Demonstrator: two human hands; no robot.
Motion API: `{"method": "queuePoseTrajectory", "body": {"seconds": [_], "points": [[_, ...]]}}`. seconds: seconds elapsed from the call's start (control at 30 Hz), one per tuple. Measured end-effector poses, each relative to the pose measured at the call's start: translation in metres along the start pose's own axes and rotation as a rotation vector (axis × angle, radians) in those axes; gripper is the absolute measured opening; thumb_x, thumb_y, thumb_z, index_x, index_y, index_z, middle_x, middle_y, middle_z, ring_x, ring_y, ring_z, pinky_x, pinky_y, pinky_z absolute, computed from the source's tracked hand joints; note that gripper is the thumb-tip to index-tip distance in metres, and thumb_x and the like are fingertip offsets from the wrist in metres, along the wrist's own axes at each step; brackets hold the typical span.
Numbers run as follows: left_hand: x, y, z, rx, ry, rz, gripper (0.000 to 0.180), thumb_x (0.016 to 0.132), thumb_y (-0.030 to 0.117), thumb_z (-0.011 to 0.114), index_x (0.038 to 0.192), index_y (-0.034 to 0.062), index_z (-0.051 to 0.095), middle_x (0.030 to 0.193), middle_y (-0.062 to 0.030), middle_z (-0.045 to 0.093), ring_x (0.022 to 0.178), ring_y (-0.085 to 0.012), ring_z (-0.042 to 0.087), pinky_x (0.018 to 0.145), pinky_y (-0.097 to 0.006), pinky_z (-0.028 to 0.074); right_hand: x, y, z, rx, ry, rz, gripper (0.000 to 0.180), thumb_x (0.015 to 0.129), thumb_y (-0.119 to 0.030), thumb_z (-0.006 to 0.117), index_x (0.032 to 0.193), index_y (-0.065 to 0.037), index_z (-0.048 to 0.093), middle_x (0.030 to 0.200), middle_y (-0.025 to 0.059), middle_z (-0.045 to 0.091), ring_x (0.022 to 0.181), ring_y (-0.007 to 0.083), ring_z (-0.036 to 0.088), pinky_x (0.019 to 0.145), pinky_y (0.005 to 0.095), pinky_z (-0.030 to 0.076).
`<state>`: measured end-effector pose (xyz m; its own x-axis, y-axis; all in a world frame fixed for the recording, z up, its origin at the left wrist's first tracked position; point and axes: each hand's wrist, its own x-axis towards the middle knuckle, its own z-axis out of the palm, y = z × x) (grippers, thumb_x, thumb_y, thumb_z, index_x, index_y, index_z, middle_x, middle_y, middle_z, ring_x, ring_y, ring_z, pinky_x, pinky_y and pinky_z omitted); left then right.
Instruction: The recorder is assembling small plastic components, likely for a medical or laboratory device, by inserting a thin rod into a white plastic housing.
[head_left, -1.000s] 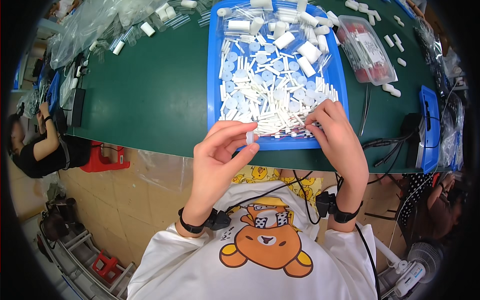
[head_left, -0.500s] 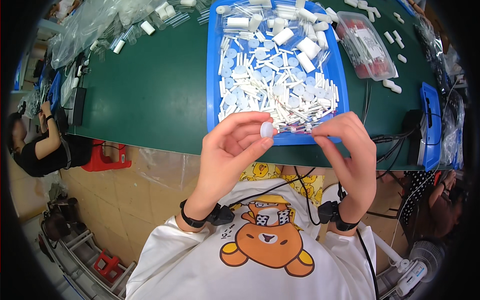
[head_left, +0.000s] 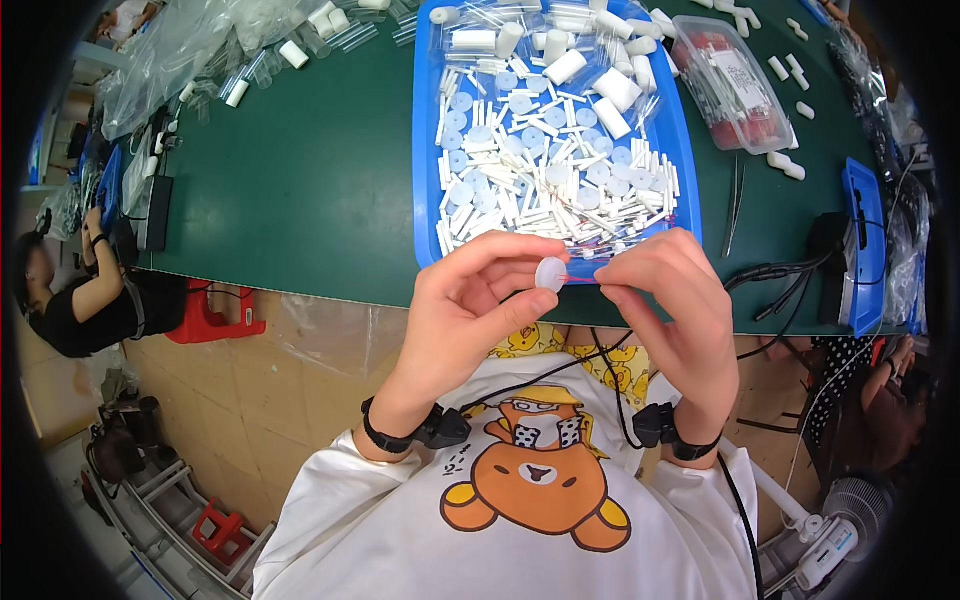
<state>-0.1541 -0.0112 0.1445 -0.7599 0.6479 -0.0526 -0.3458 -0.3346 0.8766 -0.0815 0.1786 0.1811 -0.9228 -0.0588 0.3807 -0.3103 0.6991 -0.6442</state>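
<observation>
Between the thumb and fingers of my left hand (head_left: 465,310) is a small round translucent white disc (head_left: 549,274), tilted on edge. My right hand (head_left: 680,310) pinches a thin reddish strand (head_left: 580,279) that reaches to the disc's right side. Whether the strand passes through the disc is too small to tell. Both hands are over the near edge of a blue tray (head_left: 422,180). Inside the tray lie many short white sticks (head_left: 620,215), pale blue discs (head_left: 480,135) and larger white cylinders (head_left: 616,90).
A clear plastic box (head_left: 735,85) with red contents stands right of the tray, tweezers (head_left: 734,205) below it. Black cables (head_left: 785,275) and a blue holder (head_left: 862,245) lie farther right. Plastic bags (head_left: 170,60) sit at the back left. Another person (head_left: 90,290) works at the left.
The disc in my left hand has turned more face-on and shifted slightly right. My right hand has moved left and a little down, closer to the disc.
</observation>
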Motion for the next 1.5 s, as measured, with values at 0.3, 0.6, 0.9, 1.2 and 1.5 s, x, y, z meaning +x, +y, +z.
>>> {"method": "queuePoseTrajectory", "body": {"seconds": [0.3, 0.6, 0.9, 1.2, 1.5], "points": [[0.004, -0.003, -0.004, 0.341, -0.072, 0.120, 0.033, 0.080, -0.009, 0.066, 0.112, -0.0030, 0.061, 0.111, -0.0100, 0.056, 0.093, -0.0140, 0.058, 0.084, -0.027, 0.050, -0.003, -0.001, 0.000, 0.008, -0.017, -0.026, 0.022, 0.070, 0.002, 0.071, 0.090, -0.001, 0.065, 0.084, 0.0072, 0.060, 0.077, 0.0247, 0.057, 0.067, 0.0338, 0.044], [0.003, -0.004, -0.004, 0.168, -0.046, 0.086, 0.035, 0.075, -0.015, 0.065, 0.109, -0.0070, 0.059, 0.109, -0.0149, 0.057, 0.100, -0.0198, 0.059, 0.090, -0.032, 0.049, -0.008, -0.002, 0.005, 0.022, 0.068, -0.011, 0.023, 0.067, 0.003, 0.072, 0.089, 0.001, 0.065, 0.085, 0.0089, 0.062, 0.074, 0.0236, 0.058, 0.065, 0.0320, 0.045], [0.005, -0.003, -0.006, 0.204, -0.040, 0.052, 0.035, 0.075, -0.014, 0.066, 0.108, -0.0066, 0.059, 0.108, -0.0140, 0.057, 0.098, -0.0194, 0.060, 0.088, -0.031, 0.051, -0.010, -0.003, 0.004, 0.026, 0.015, -0.041, 0.025, 0.066, 0.002, 0.071, 0.089, 0.002, 0.065, 0.085, 0.0093, 0.062, 0.073, 0.0233, 0.057, 0.064, 0.0319, 0.044], [0.000, -0.007, -0.002, 0.130, -0.105, 0.025, 0.034, 0.076, -0.010, 0.069, 0.109, -0.0044, 0.062, 0.106, -0.0103, 0.055, 0.094, -0.0161, 0.060, 0.084, -0.028, 0.052, -0.009, -0.010, 0.015, 0.140, 0.056, 0.031, 0.024, 0.071, 0.005, 0.069, 0.094, 0.004, 0.063, 0.092, 0.0115, 0.062, 0.077, 0.0236, 0.060, 0.062, 0.0303, 0.046], [-0.002, -0.005, -0.006, 0.164, -0.128, 0.031, 0.033, 0.074, -0.011, 0.071, 0.105, -0.0054, 0.064, 0.100, -0.0106, 0.059, 0.091, -0.0168, 0.062, 0.081, -0.029, 0.053, -0.015, -0.002, 0.017, 0.065, 0.074, -0.042, 0.016, 0.074, -0.003, 0.072, 0.087, 0.001, 0.065, 0.073, 0.0082, 0.062, 0.057, 0.0201, 0.060, 0.047, 0.0278, 0.043]]}}
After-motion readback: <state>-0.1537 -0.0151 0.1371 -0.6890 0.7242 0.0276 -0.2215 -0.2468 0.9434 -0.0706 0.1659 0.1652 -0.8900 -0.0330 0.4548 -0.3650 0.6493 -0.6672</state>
